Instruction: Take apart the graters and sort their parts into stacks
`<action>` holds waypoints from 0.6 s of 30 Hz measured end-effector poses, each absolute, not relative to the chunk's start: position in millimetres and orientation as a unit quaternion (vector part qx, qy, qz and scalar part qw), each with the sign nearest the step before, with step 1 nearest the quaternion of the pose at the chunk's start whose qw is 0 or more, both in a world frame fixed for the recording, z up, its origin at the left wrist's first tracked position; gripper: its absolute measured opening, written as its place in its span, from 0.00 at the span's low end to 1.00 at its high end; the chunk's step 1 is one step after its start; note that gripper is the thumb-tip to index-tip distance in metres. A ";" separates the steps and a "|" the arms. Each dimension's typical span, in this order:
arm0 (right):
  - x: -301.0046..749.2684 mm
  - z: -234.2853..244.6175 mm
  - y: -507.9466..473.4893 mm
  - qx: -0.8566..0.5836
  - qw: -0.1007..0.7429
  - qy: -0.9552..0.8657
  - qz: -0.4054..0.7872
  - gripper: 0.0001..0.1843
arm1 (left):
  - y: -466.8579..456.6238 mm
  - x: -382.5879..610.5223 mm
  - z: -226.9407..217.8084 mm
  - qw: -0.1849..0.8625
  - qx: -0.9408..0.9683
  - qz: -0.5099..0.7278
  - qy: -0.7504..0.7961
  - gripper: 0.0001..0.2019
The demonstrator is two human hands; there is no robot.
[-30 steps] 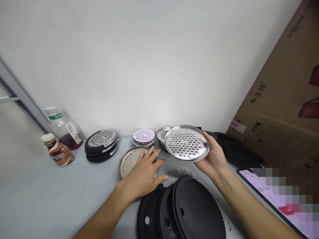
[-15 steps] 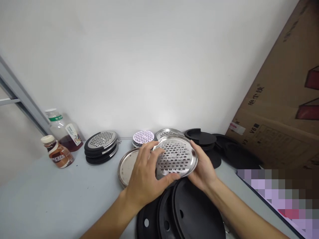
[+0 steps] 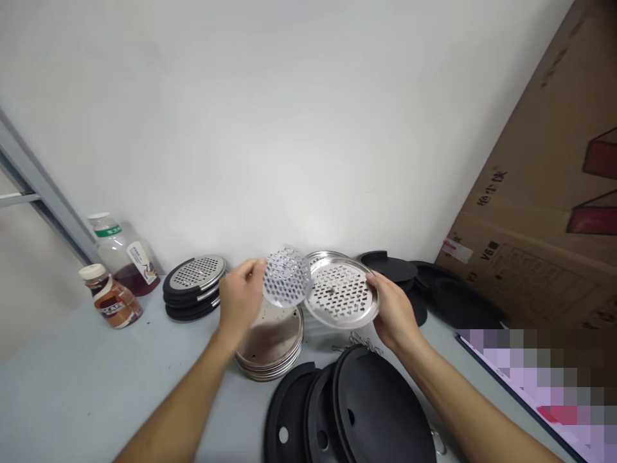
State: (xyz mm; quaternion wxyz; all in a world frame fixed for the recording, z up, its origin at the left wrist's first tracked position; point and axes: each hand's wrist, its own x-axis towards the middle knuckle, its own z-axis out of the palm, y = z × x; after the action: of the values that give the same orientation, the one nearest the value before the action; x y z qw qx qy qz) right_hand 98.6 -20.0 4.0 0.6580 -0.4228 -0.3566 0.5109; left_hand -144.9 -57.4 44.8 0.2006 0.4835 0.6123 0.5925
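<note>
A thin grey perforated disc (image 3: 288, 278) is pinched at its left edge by my left hand (image 3: 241, 297); motion blurs it slightly. My right hand (image 3: 393, 310) grips the right rim of a shiny round metal grater plate (image 3: 340, 292), whose face is full of small holes. The disc's right edge slightly overlaps the plate's left rim in view. Below the disc stands a stack of round metal plates (image 3: 270, 344). Several large black discs (image 3: 385, 411) lean together at the front. Small wire clips (image 3: 364, 341) lie between them and the grater plate.
At the left are a stack of black-edged grater discs (image 3: 197, 273), a brown-labelled bottle (image 3: 113, 302) and a larger bottle of dark liquid (image 3: 130, 263). Black round pieces (image 3: 393, 267) sit by the wall. A large cardboard box (image 3: 530, 212) leans at the right.
My left hand has moved left, lifting the perforated disc away from the grater plate. The stack of metal plates and the wire clips have come into view. My right hand stays nearly in place.
</note>
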 end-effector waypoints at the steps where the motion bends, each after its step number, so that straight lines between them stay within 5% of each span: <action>1: 101.2 6.1 -12.8 -0.430 0.663 -0.338 0.512 0.18 | -41.4 -155.6 46.0 0.241 0.451 0.594 0.621 0.15; 9: 105.9 20.2 18.5 -0.407 0.638 -0.351 0.551 0.30 | 34.6 -199.5 25.6 0.393 0.372 0.521 0.660 0.16; 13: 104.4 15.4 20.0 -0.395 0.626 -0.387 0.550 0.33 | 36.3 -205.6 13.6 0.389 0.390 0.488 0.677 0.17; 18: 108.1 15.0 19.9 -0.399 0.591 -0.421 0.561 0.49 | 37.0 -208.9 4.6 0.318 0.436 0.454 0.709 0.17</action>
State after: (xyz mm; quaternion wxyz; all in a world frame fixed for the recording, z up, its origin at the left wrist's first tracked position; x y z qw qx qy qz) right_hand 108.1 19.9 15.0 0.5908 -0.3989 -0.4212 0.5607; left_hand -208.9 37.0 4.6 0.3184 0.4360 0.7086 0.4543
